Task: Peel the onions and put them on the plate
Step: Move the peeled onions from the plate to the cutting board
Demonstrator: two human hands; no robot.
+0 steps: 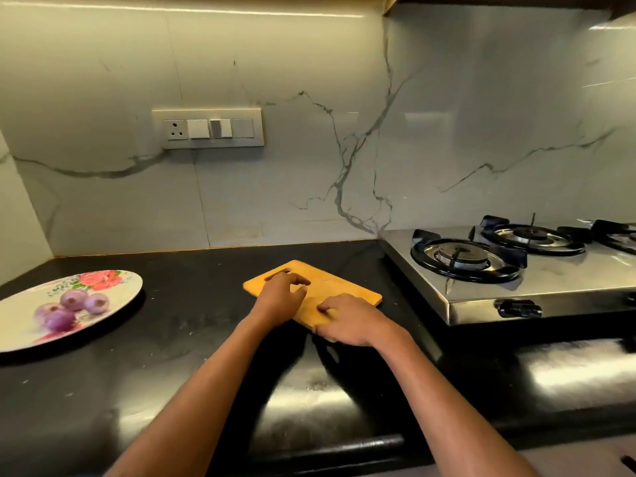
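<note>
Head view (the only view).

Setting: black polished stone countertop (172,321), with a white grey-veined marble backsplash (309,80) behind it. A cream switch-and-socket panel (208,128) is set into the backsplash. At right stands a stainless-steel gas stove with black burner rings (550,280), its near-left corner close to the board.

Task items: four peeled, glossy purple onions (72,306) sit clustered on the white round plate with red flower print (20,325). The plate is far left on the counter, well apart from both hands. No unpeeled onion, loose skin or knife is visible.
Judgement: peeling and plating look complete, and only tidying seems left.

Hands: both are on the rectangular yellow-tan wooden cutting board with a handle slot (330,287). It lies flat and skewed at counter centre, with nothing on it.
- Left hand (282,294): over the board's left end beside the slot. Fingers are bent, with tips and thumb down on the top face. I cannot tell whether it grips the edge or only presses.
- Right hand (347,321): at the near corner. Fingers lie close together on top and the thumb is tucked against the near edge, pinching the board.

Judgement: one hand at each end suits lifting or sliding the board level. The stove corner is the nearest thing it could knock.
</note>
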